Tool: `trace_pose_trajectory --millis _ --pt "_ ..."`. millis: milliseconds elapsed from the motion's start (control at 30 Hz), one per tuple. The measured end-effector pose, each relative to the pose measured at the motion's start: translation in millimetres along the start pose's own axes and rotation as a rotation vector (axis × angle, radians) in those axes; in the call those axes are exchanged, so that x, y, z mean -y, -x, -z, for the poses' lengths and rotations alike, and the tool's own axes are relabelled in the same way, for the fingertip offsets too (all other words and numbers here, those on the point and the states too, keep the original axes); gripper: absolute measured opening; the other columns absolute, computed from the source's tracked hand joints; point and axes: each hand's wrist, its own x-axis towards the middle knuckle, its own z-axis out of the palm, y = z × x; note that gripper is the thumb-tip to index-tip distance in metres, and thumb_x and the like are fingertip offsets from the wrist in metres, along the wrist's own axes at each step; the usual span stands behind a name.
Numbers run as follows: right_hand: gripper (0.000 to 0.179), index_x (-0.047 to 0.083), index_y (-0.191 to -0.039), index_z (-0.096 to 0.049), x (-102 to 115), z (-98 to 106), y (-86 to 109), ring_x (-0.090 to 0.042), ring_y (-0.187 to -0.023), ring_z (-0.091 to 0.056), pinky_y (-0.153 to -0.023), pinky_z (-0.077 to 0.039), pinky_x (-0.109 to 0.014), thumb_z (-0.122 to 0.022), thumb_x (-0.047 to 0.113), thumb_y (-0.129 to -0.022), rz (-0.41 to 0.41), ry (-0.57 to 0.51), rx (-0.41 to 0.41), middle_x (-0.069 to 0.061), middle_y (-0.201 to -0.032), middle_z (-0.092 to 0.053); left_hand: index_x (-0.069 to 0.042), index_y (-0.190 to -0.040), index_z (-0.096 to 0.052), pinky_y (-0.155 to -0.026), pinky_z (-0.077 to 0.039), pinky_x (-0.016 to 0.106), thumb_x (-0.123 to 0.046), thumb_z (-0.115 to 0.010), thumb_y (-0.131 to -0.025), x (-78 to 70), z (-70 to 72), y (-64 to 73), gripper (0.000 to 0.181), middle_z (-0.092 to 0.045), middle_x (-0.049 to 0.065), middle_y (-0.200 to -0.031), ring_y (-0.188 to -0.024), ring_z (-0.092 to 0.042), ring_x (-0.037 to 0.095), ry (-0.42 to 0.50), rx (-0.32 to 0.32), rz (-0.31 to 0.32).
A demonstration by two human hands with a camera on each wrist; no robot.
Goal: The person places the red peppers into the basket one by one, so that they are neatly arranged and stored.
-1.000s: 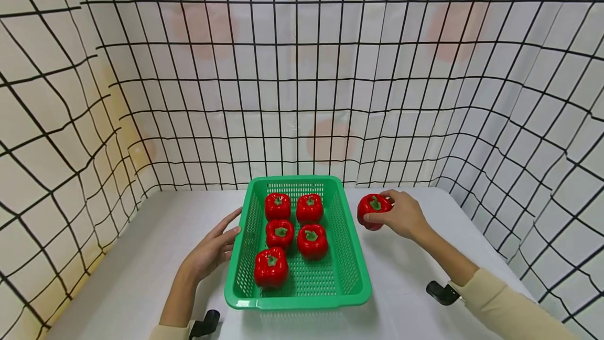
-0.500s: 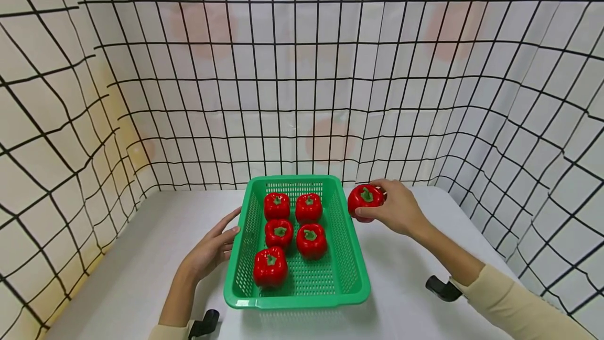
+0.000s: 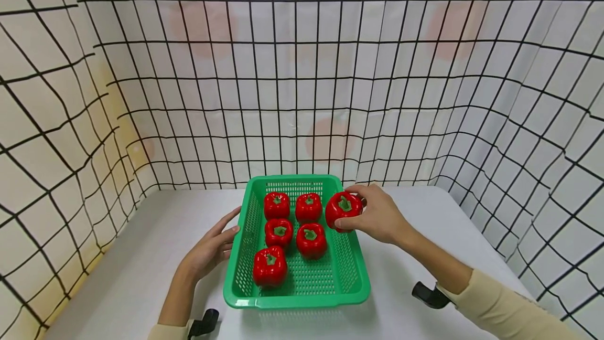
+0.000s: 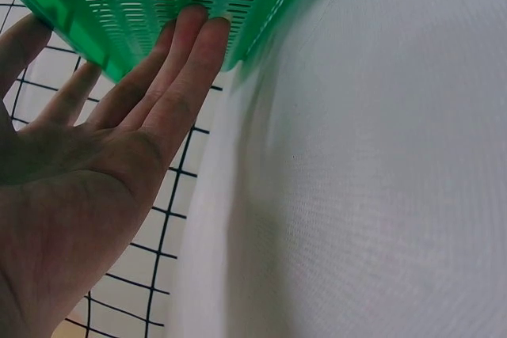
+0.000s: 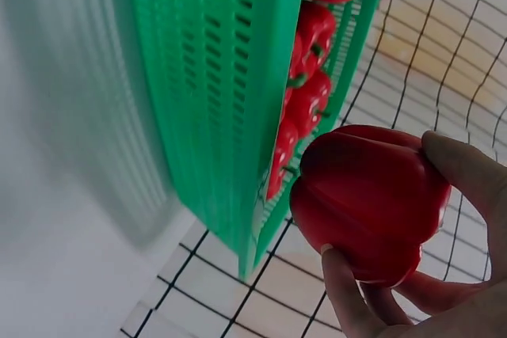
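Observation:
A green plastic basket (image 3: 297,301) with slotted walls stands on the white table. Inside it sit several red bell peppers (image 3: 312,241) with green stems. My right hand (image 3: 381,215) grips another red bell pepper (image 3: 343,211) between thumb and fingers, above the basket's right rim. In the right wrist view this held pepper (image 5: 368,195) hangs higher than the rim. My left hand (image 3: 211,250) rests against the basket's left side. From the left wrist view, its straight fingers (image 4: 186,77) touch the slotted wall.
White walls with a black grid (image 3: 302,93) enclose the table at the back and both sides. White tabletop (image 3: 406,277) extends left and right of the basket. Each wrist carries a black device (image 3: 430,296) near a beige sleeve (image 3: 495,303).
My right hand has lifted the pepper off the right side of the table and brought it left over the basket's right rim. The left hand and basket stay where they were.

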Motion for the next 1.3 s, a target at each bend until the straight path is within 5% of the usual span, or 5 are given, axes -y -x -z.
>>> trace_pose_trajectory --millis 500,1300 --pt "0.067 0.014 -0.128 -0.064 10.7 -34.8 9.4 -0.025 -0.11 -0.057 -0.074 -0.063 -0.035 -0.092 0.031 -0.069 -0.021 -0.1 0.207 -0.006 -0.119 -0.059 -0.033 -0.163 -0.019 -0.095 -0.058 0.045 -0.035 -0.052 -0.106 0.2 0.9 -1.2 0.066 -0.055 0.022 -0.145 -0.116 -0.07 0.033 0.005 0.012 -0.002" --pt "0.067 0.013 -0.127 -0.064 16.8 -46.8 16.4 -0.025 -0.111 -0.057 -0.076 -0.063 -0.04 -0.092 0.026 -0.068 0.013 -0.08 0.331 -0.007 -0.119 -0.06 -0.03 -0.163 -0.019 -0.093 -0.06 0.042 -0.033 -0.05 -0.107 -1.4 1.0 0.3 0.064 -0.062 0.018 -0.137 -0.111 -0.072 0.028 0.001 0.028 -0.015"
